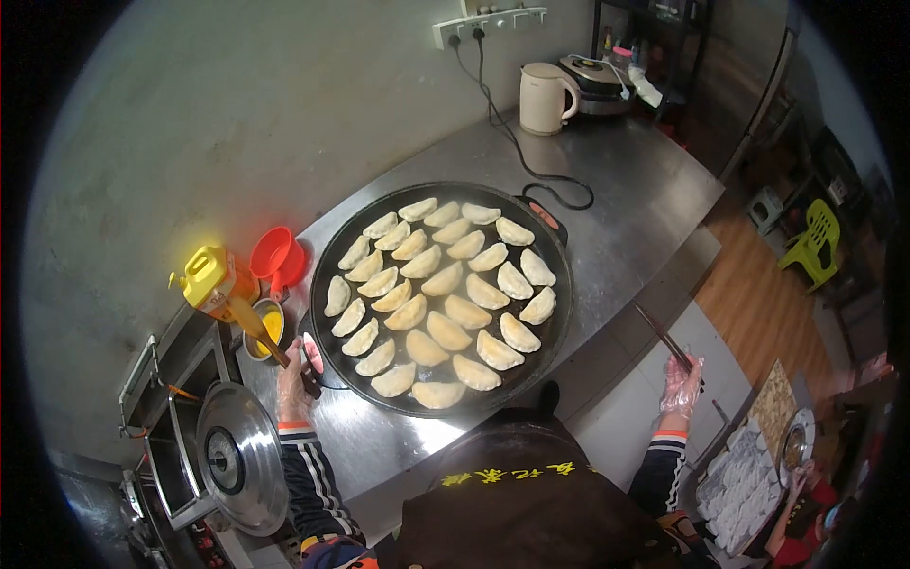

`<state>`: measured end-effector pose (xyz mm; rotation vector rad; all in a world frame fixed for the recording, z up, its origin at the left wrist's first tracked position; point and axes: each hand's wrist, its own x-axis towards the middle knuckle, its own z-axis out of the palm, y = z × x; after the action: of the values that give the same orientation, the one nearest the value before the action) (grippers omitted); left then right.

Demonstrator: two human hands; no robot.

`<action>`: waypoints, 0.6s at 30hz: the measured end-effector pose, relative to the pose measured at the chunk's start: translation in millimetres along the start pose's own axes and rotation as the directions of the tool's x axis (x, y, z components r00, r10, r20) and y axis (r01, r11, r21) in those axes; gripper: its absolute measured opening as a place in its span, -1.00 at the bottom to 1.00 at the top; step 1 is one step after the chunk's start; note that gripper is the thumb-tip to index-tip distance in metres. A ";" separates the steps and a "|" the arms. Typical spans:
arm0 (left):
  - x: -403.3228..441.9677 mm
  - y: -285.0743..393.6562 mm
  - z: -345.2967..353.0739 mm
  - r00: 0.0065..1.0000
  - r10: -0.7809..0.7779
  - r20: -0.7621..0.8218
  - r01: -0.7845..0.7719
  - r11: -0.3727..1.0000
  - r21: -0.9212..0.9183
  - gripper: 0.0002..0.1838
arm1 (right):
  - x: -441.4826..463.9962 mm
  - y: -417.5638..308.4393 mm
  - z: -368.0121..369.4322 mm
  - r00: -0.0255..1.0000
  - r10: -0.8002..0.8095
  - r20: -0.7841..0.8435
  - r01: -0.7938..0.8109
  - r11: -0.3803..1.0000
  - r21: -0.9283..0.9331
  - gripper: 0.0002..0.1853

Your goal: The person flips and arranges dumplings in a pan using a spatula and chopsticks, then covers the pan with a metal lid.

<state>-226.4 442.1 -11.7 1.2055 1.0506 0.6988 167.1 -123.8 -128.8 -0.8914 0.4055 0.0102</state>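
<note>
My left hand (293, 387), in a clear plastic glove, is closed around a wooden tool with a broad flat end (248, 321); its exact kind is unclear. It is beside the left handle (313, 354) of a large round black pan (327, 375). Rows of half-moon dumplings (444, 279) lie in the pan, some lightly browned. A small metal bowl (269, 327) of yellow liquid sits behind the wooden tool. Off to the right, away from the pan, my gloved right hand (681, 387) grips dark chopsticks (663, 335), tips pointing up and left.
A red scoop (277, 256) and a yellow oil jug (213, 280) stand left of the pan. A domed metal lid (242, 460) is at lower left. At the back are a kettle (547, 99) and its cord (538, 174). A co-worker (806, 512) is at lower right.
</note>
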 end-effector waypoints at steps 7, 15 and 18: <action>4.5 -14.5 14.3 0.979 -0.106 -0.172 0.084 0.988 -0.132 -0.57 | -5.1 -3.4 14.8 1.000 -0.004 0.001 0.004 1.000 -0.010 -0.59; 22.5 -42.0 -3.3 0.956 -0.268 -0.122 0.248 0.956 -0.160 -0.53 | -13.1 -14.9 37.8 1.000 -0.017 0.012 0.018 0.999 -0.040 -0.56; 21.8 -47.0 7.3 0.918 -0.271 -0.288 0.228 0.958 -0.173 -0.56 | -10.1 -16.7 47.5 1.000 -0.017 0.010 0.018 0.999 -0.037 -0.55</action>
<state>-215.7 446.6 -62.7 0.8388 1.3687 0.7591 176.9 -96.8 -86.3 -0.9309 0.3892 0.0061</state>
